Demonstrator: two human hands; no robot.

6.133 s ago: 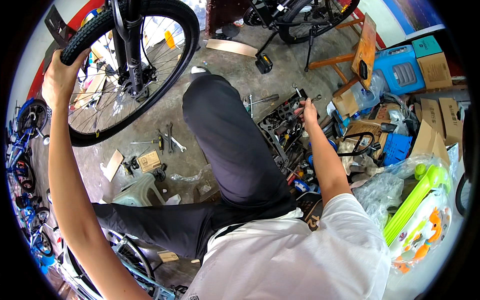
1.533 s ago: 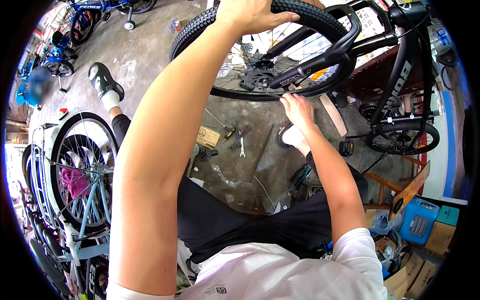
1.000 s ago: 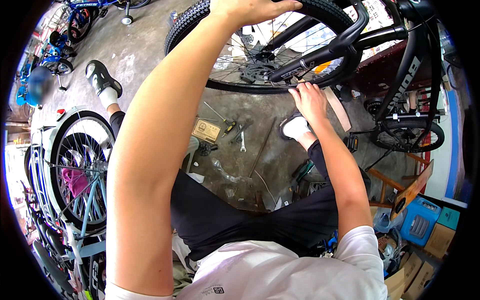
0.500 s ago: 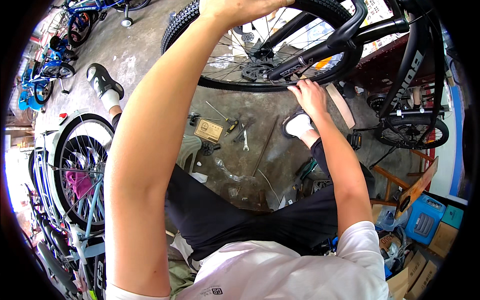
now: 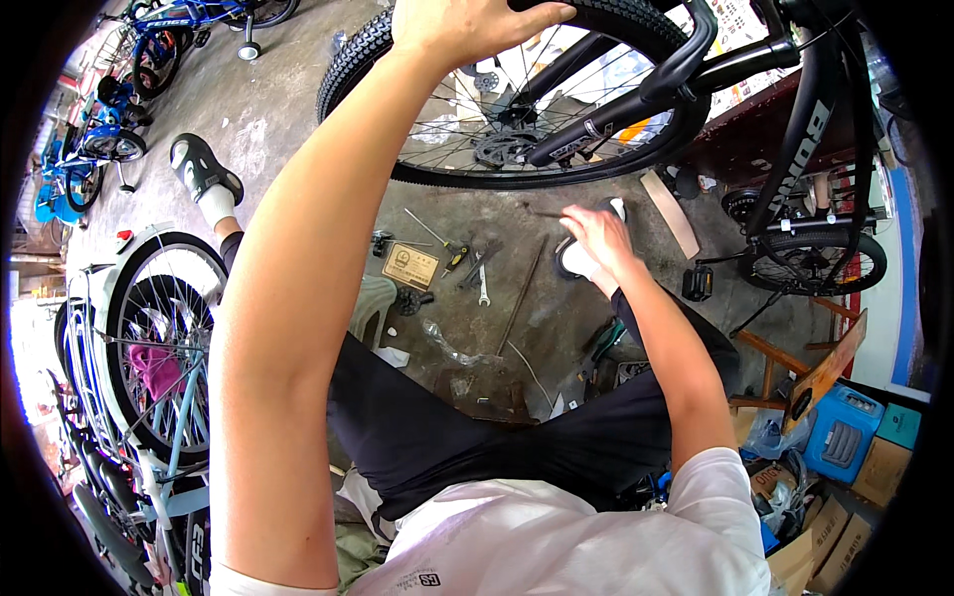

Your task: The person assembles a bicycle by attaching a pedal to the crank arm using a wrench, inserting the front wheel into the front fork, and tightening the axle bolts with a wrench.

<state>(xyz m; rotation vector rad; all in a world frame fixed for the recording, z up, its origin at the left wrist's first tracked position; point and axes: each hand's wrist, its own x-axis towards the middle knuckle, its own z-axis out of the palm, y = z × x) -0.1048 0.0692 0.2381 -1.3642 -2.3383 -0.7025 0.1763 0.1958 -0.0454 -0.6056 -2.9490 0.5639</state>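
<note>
At the top, my left hand [image 5: 462, 32] rests on the tyre of a black bicycle wheel [image 5: 422, 177], its thumb stretched along the rubber and its fingers partly out of view. The wheel sits in a black suspension fork [image 5: 606, 124], with a disc brake rotor [image 5: 502, 150] at its hub. Below the wheel and apart from it, my right hand [image 5: 600, 238] is closed on a thin dark tool [image 5: 545, 213], whose kind is blurred. A combination wrench [image 5: 484, 283], a screwdriver [image 5: 455, 258] and a small printed box [image 5: 410, 264] lie on the floor between my legs.
A white-fendered bicycle wheel [image 5: 164, 338] stands at my left, with blue children's bikes [image 5: 109, 139] beyond. At right are a wooden stool [image 5: 825, 372], a blue plastic case [image 5: 843, 432] and cardboard boxes [image 5: 840, 536]. A long thin rod [image 5: 524, 293] lies on the floor.
My right hand has drawn down from the lower edge of the wheel, and a thin dark tool now shows in it. My left hand stays on the tyre; the wheel has shifted slightly left.
</note>
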